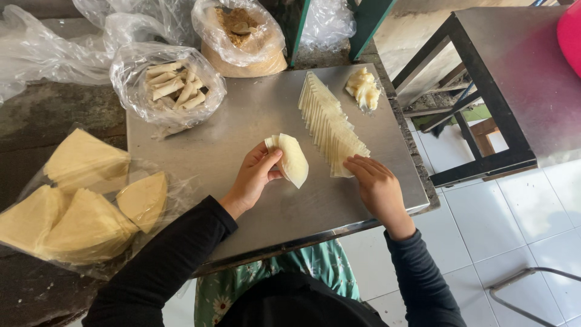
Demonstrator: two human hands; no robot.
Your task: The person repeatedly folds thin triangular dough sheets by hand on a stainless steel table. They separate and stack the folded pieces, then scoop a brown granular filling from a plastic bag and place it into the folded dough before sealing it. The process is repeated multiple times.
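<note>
Figure: head view over a steel worktop [242, 130], with every place given relative to the fanned stack of wrappers [330, 124] lying on it. I see my left hand [254, 175] just to the left of the stack's near end, closed on a pale folded wrapper [292, 158] pinched between thumb and fingers. The wrapper is held clear of the steel; its long axis runs from upper left to lower right in the picture, its rounded end pointing toward the near edge of the worktop and its open, layered end pointing away toward the far side. My right hand [375, 184] rests at the near end of the stack, fingers bent down and narrow, tips touching the nearest sheet; it grips nothing that I can make out. Beyond the far end of the stack sits a lump of pale filling [363, 88]. Well to the left of the stack stand a clear bag of rolled pieces [172, 85], a bag of brown crumb [242, 33] and, off the worktop, a bag of large folded sheets [85, 206]. Risks, in my judgement: the thin wrapper could tear or unfold under a tight pinch, and the right fingertips could drag several stuck sheets together, skewing the fan toward the near edge.
</note>
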